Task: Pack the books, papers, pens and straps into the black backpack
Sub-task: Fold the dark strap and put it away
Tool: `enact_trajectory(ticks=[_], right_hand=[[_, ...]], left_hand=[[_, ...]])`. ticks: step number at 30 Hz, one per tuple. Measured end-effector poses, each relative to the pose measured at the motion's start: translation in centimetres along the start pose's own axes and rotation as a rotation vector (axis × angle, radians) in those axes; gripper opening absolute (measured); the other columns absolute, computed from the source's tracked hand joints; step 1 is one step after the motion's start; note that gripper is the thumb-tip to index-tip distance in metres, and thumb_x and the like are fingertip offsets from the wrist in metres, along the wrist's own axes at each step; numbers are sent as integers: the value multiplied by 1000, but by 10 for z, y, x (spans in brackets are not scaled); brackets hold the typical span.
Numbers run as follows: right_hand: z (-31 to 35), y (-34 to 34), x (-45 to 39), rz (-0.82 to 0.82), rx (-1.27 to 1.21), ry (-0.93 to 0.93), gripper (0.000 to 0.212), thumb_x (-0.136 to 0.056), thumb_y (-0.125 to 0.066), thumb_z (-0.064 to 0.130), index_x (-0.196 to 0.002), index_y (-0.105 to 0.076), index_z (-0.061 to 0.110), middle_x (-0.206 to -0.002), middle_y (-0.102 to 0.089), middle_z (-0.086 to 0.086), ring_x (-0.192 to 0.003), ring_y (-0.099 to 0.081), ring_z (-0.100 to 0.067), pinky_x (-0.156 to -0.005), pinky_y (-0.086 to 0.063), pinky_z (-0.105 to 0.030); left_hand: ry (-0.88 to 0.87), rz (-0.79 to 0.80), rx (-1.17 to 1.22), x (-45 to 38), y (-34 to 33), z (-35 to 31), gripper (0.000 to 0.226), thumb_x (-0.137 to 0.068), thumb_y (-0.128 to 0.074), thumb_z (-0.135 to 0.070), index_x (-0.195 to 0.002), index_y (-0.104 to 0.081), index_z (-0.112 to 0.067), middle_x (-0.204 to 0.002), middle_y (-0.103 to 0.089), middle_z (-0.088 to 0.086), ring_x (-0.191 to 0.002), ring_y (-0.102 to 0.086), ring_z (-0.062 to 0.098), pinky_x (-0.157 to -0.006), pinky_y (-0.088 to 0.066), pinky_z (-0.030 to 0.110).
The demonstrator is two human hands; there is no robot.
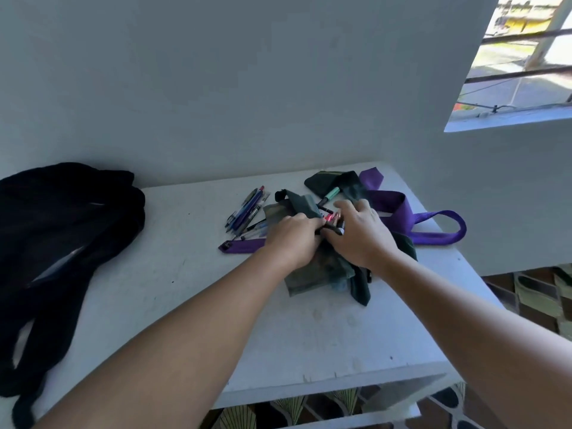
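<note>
Right of the black backpack (62, 236), left hand (291, 239) and right hand (359, 233) pinch pens (332, 218) together over dark straps (318, 267), apparently gathering them; carrying the bundle to the backpack looks next.

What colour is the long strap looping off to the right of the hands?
Purple. The long strap shows best in the head view, lying on the white table.

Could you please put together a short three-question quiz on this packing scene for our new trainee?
1. True or false: the black backpack lies at the left end of the white table.
2. Which lies farther right: the loose pens or the purple strap?
3. What do the left hand and right hand work on together?

Key: 1. True. 2. The purple strap. 3. A small bundle of pens over the dark green cloth.
</note>
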State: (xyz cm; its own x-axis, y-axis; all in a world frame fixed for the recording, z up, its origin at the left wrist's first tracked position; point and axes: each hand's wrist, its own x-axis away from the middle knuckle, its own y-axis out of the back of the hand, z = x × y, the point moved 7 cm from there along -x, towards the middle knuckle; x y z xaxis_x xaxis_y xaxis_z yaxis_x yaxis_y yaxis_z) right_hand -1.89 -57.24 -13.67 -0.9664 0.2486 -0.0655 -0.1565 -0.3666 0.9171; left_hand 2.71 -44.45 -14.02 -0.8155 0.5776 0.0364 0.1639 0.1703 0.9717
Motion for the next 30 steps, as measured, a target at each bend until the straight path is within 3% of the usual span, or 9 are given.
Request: enact_trajectory(ticks=[6,11,14,17,19,22,24,27,30], right_hand=[[18,5,1,-75,-46,122,26,-100,-56,22,-116,-74,31,-107,-61,3,-100,-61,-25,-84,-54,-41],[26,30,10,-305,-274,101,23,-101,-60,45,-95,-74,28,-92,-67,11,-84,-63,-12,-75,-50,-34],[1,37,6,-349,-212,-135,37,-102,-50,55,-120,-65,26,-119,-63,-4,-116,-55,-26,-90,-45,-39],[-35,22,0,-127,49,-353,50,-101,-47,57,-144,-48,31,-146,-44,-17,-138,-35,-39,-107,-38,-50],[-47,12,-1,-27,162,-388,45,-101,-46,57,-138,-53,32,-144,-48,-14,-136,-37,-39,-105,-38,-51],[-49,10,-6,-67,243,-376,31,-102,-46,48,-117,-63,28,-126,-66,-7,-124,-48,-34,-98,-35,-48],[-45,16,-8,-171,160,-390,26,-103,-45,39,-108,-66,26,-118,-70,-6,-117,-53,-34,-91,-30,-45],[-35,28,-10,-357,-75,-366,27,-103,-42,33,-104,-65,21,-109,-71,-7,-109,-57,-34,-85,-27,-43],[7,47,-11,-475,-393,-174,24,-103,-46,36,-94,-61,19,-89,-70,-3,-92,-62,-33,-82,-46,-44]], left_hand=[[-13,3,77,-2,3,1,67,-101,-55,-38,-158,-21,-42,-130,-51,10,-120,-52,33,-92,-50,47],[-22,-175,378,-2,24,11,21,-98,-52,-31,-114,-65,-27,-111,-54,9,-98,-59,34,-84,-52,46],[8,-279,587,6,41,17,18,-101,-46,-18,-84,-53,-20,-93,-53,5,-82,-53,26,-70,-41,37],[65,-336,868,14,49,27,19,-98,-42,-18,-82,-50,-12,-78,-54,3,-71,-50,21,-67,-39,38],[60,-335,964,20,52,31,21,-97,-40,-21,-90,-52,-6,-81,-58,8,-73,-52,17,-71,-45,37],[32,-302,1058,28,55,28,20,-104,-40,-13,-92,-54,-4,-82,-58,0,-70,-53,4,-64,-44,14],[27,-287,1068,30,57,27,21,-106,-40,-11,-94,-56,-4,-83,-59,-2,-71,-54,3,-62,-43,6],[13,-299,1076,30,57,32,20,-105,-42,-13,-93,-55,-3,-82,-57,-1,-71,-53,4,-69,-45,17],[31,-359,1027,28,59,40,22,-101,-51,-24,-90,-51,-5,-86,-53,3,-76,-48,13,-71,-42,31]])
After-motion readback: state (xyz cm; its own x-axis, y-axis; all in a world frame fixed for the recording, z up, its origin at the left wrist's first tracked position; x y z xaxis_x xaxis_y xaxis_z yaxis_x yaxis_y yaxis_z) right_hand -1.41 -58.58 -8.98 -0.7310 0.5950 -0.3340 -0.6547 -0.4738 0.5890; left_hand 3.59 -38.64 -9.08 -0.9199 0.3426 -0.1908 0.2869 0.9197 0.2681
